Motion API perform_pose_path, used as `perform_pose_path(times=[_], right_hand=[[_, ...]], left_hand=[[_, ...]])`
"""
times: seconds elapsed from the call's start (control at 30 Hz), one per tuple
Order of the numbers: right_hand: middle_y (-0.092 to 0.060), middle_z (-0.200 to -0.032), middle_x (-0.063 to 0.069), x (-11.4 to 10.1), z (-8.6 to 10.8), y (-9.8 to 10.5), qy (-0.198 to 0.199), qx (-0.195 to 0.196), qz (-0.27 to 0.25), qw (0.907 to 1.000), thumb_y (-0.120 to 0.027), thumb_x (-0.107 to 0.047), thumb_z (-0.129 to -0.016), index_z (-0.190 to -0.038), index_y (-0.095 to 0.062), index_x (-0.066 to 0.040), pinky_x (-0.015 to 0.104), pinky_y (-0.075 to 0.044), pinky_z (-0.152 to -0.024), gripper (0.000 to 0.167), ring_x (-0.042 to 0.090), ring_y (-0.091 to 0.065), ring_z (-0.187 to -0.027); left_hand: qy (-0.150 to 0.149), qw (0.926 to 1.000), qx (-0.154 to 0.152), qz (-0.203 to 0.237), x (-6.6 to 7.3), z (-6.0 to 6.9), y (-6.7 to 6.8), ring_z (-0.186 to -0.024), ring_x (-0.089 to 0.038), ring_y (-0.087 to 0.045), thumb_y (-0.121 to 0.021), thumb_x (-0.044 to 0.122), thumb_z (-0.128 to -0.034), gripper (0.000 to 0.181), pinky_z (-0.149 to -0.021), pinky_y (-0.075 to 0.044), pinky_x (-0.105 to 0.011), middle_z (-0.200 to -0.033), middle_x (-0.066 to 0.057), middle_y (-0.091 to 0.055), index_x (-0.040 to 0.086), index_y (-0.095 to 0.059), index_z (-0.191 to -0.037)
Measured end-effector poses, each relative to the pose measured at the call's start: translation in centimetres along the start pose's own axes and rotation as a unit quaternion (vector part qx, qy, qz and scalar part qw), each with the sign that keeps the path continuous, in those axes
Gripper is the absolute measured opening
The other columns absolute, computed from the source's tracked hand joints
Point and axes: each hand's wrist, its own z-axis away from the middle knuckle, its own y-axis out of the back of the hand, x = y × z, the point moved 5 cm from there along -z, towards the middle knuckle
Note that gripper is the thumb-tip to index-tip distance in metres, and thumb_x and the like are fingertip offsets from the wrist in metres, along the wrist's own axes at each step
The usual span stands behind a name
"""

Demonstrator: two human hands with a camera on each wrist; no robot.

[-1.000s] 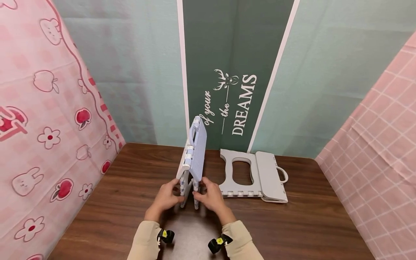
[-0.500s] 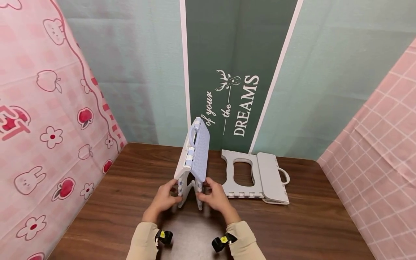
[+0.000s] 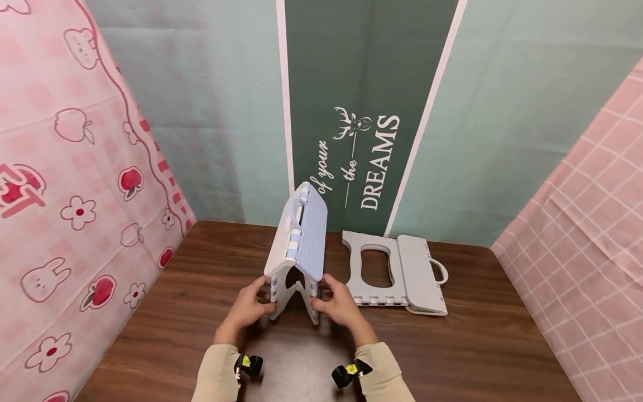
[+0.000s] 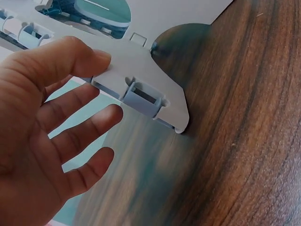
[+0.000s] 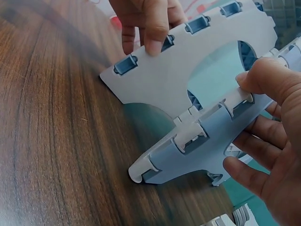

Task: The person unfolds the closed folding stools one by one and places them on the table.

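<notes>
Blue and white stool (image 3: 310, 237), half unfolded | between left hand (image 3: 246, 308) and right hand (image 3: 341, 306), equally near | long side pointing away | pinched by both

Soft, even light fills the head view, with pale glare on the near table (image 3: 295, 368) and faint shadows beneath the folding stool (image 3: 311, 240). Both wrist views are dimmer; the left one shows blurred teal reflections on the table.
</notes>
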Motion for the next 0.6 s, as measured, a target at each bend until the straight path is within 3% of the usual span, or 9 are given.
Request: perform_pose_path(times=[0.3, 0.6], right_hand=[[-0.062, -0.097, 0.021, 0.8, 0.2, 0.3, 0.014, 0.003, 0.011, 0.9998, -0.067, 0.005, -0.072, -0.103, -0.057, 0.006, 0.056, -0.044, -0.081, 0.034, 0.036, -0.058, -0.092], [-0.064, -0.097, 0.010, 4.9, -0.4, 0.2, 0.018, 0.020, 0.035, 0.9990, -0.072, -0.005, -0.072, -0.104, -0.060, -0.002, 0.048, -0.047, -0.080, 0.034, 0.024, -0.059, -0.092]], left_hand=[[0.010, 0.9997, 0.010, 0.018, -0.4, 0.5, 0.1, -0.079, -0.022, -0.060, -0.074, -0.005, -0.0650, 0.043, -0.058, -0.049, -0.029, -0.108, -0.012, -0.060, 0.010, -0.057, -0.102], [0.027, 0.9993, 0.009, 0.023, -0.6, 0.5, 0.4, -0.081, -0.021, -0.061, -0.074, -0.006, -0.0656, 0.045, -0.060, -0.049, -0.029, -0.111, -0.011, -0.059, 0.011, -0.057, -0.104]])
